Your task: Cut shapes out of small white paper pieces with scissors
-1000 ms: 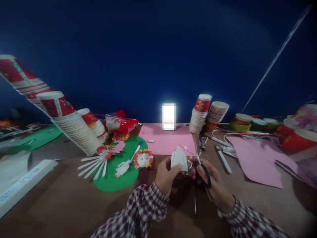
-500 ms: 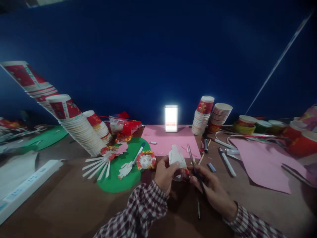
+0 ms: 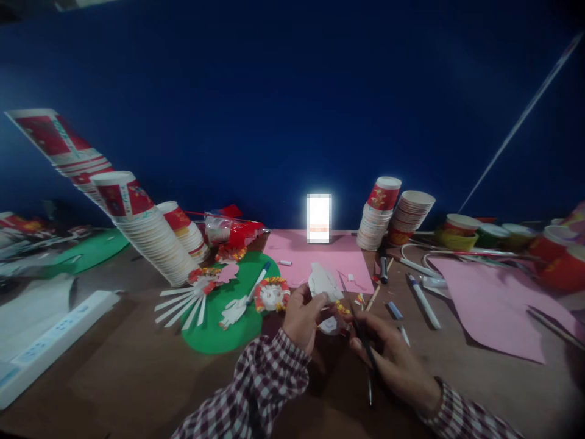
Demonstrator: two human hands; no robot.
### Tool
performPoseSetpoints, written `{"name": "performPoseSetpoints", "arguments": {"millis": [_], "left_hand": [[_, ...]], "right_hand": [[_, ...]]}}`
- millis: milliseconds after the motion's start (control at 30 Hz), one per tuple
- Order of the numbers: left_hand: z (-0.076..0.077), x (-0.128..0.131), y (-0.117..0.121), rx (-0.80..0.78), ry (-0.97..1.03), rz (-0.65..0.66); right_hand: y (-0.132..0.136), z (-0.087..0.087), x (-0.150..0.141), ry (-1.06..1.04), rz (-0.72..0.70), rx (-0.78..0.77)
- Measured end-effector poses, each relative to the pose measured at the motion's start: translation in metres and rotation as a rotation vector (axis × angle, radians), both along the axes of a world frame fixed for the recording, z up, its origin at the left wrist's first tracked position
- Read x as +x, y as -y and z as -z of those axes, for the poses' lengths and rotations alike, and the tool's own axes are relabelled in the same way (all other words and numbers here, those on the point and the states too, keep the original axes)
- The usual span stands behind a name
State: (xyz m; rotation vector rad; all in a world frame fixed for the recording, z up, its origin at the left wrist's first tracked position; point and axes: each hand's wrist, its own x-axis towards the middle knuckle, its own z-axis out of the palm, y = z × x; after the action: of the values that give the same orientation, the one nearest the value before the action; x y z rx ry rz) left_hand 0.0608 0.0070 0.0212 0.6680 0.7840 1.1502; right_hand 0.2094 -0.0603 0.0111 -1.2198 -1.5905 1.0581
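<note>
A: In the head view, what does your left hand have?

B: You're pinching a white paper cutout between thumb and fingers, the paper rising above your fingertips, in front of the pink sheet. A pale piece with a red and yellow edge shows just below it, between your hands; you can't tell from here whether you're holding that too.

A: And your right hand?

B: Your fingers are closed on dark-handled scissors, the blades pointing up and away from you, just to the right of the cutout. They're seen nearly edge-on, so you can't tell whether the blades are parted.

A: What lies to your left?

B: On the table you have a green sheet bearing a small white figure and a blue-capped marker. A red and yellow paper ring sits at its right edge, and a fan of white strips spreads over its left side. Farther left are tall leaning stacks of paper cups and a white power strip.

A: And to your right?

B: You have a black marker near two more cup stacks, then a white marker and a larger pink paper. Beyond the table is a dark blue backdrop.
</note>
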Motion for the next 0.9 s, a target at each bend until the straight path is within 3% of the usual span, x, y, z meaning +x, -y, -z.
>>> {"name": "performPoseSetpoints", "arguments": {"millis": [900], "left_hand": [[-0.0001,0.0029,-0.0006,-0.010,-0.011,0.000]], "right_hand": [[-0.0006,-0.0031,-0.0003,0.074,-0.037,-0.010]]}}
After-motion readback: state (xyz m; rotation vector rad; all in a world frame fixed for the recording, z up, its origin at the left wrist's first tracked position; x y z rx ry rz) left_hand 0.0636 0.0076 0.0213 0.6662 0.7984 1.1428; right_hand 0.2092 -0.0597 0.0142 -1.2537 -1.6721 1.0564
